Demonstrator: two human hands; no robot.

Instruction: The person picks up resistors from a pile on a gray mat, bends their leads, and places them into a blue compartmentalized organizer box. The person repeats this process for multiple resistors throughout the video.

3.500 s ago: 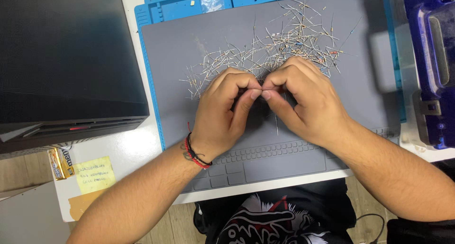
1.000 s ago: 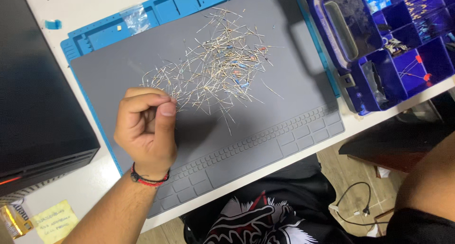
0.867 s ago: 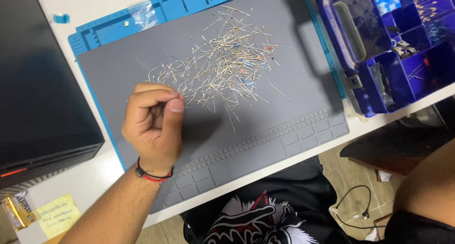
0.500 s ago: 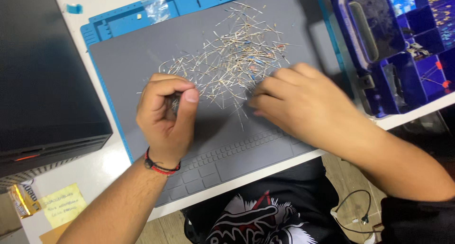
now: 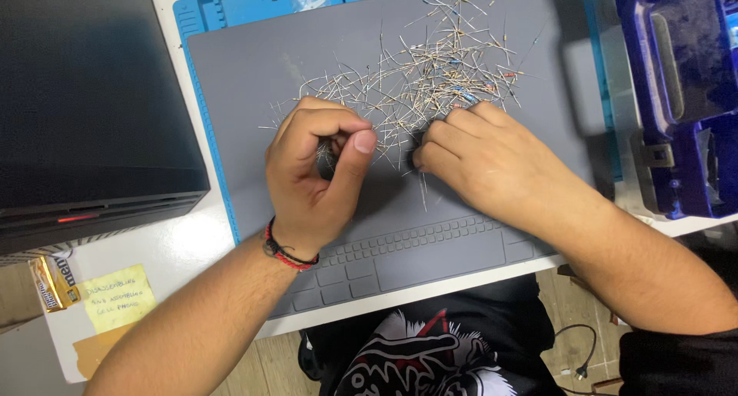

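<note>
Your left hand (image 5: 319, 173) is curling into a loose fist on the grey mat (image 5: 246, 81), thumb pressed toward the fingertips around a small bundle of thin wire-leaded parts; how many it grips cannot be told. Your right hand (image 5: 484, 161) is lying flat with its fingers narrow, the tips touching the near edge of the pile of wire-leaded components (image 5: 430, 65), which is spreading across the upper middle of the mat. Compared with half a second ago, both hands are sitting closer together and your right hand is reaching further into the pile. The blue compartment box (image 5: 680, 96) is resting at the right, a black case (image 5: 84, 96) at the left.
</note>
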